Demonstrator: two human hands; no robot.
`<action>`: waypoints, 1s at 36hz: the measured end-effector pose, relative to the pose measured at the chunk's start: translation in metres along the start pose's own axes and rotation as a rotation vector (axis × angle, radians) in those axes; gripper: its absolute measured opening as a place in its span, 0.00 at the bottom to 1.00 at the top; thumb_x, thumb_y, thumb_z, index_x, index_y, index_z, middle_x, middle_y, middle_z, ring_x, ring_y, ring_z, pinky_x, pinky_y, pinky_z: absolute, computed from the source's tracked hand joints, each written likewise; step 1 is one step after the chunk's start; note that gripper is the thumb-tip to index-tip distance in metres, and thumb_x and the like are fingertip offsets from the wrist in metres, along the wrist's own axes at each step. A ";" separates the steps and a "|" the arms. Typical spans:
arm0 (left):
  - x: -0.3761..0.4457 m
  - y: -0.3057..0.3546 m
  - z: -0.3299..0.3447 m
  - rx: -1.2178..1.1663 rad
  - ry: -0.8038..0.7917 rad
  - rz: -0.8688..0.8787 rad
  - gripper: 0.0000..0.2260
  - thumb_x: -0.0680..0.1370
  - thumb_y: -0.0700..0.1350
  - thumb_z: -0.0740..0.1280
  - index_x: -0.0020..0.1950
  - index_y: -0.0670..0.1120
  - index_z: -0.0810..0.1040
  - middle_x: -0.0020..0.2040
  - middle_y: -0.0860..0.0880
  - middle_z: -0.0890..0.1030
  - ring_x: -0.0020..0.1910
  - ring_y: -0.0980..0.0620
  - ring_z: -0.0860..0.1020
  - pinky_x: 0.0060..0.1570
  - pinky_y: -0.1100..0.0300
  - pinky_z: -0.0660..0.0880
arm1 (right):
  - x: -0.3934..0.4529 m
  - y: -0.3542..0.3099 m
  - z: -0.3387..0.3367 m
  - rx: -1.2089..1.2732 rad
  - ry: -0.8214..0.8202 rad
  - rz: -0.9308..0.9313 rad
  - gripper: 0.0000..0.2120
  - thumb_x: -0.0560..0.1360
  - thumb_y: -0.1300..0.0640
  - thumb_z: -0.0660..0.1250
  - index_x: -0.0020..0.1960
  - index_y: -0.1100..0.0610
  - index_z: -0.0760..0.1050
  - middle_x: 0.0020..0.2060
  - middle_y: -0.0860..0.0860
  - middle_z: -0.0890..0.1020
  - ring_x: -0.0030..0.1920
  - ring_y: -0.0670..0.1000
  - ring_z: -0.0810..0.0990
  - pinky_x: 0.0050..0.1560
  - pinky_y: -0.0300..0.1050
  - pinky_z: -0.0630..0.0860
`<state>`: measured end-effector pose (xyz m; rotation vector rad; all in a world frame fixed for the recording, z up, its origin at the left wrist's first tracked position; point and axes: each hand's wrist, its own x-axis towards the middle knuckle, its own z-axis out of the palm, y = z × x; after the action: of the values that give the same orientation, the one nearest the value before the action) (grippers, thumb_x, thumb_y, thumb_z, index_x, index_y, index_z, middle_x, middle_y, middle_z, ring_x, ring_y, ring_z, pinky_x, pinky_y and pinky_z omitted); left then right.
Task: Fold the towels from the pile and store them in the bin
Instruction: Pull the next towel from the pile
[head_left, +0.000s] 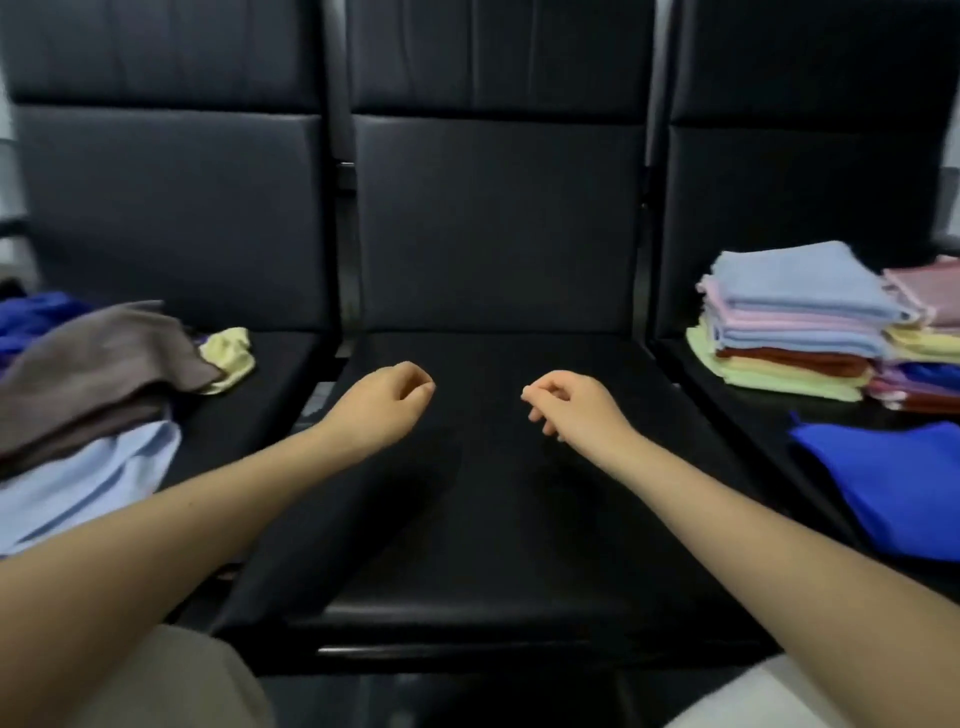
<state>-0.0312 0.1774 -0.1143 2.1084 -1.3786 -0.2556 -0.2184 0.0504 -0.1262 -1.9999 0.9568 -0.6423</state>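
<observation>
Both the left hand (387, 397) and right hand (569, 402) hung over the middle seat (467, 519), fingers loosely curled, holding nothing. Rumpled brown, pale-blue and yellow towels (98, 384) lay heaped left; a neat folded stack (795, 322) sat right.

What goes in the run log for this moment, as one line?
left hand: loosely curled, empty | right hand: loosely curled, empty | middle black seat: bare | unfolded cloth pile: left seat | folded pastel towel stack: right seat | bin: unseen
</observation>
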 end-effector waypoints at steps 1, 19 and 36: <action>-0.002 -0.015 -0.015 0.052 0.046 -0.005 0.10 0.82 0.49 0.59 0.58 0.47 0.76 0.50 0.52 0.78 0.49 0.53 0.76 0.48 0.59 0.69 | 0.001 -0.010 0.018 0.029 -0.050 -0.001 0.07 0.80 0.52 0.64 0.48 0.53 0.79 0.39 0.47 0.82 0.36 0.45 0.77 0.39 0.39 0.73; -0.059 -0.238 -0.150 0.423 0.599 -0.310 0.14 0.80 0.51 0.62 0.62 0.49 0.78 0.65 0.45 0.74 0.65 0.41 0.68 0.62 0.47 0.67 | 0.063 -0.122 0.246 0.270 -0.306 -0.029 0.07 0.79 0.57 0.63 0.47 0.58 0.77 0.33 0.48 0.78 0.31 0.45 0.73 0.29 0.36 0.68; -0.065 -0.273 -0.163 -0.031 0.867 -0.460 0.14 0.82 0.46 0.57 0.63 0.45 0.76 0.53 0.48 0.80 0.52 0.49 0.76 0.49 0.58 0.68 | 0.121 -0.207 0.372 0.338 -0.473 0.270 0.13 0.79 0.52 0.65 0.38 0.55 0.69 0.30 0.50 0.70 0.26 0.46 0.64 0.16 0.33 0.57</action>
<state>0.2256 0.3727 -0.1519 2.0840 -0.3830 0.4205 0.1982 0.1991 -0.1433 -1.5832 0.7501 -0.1519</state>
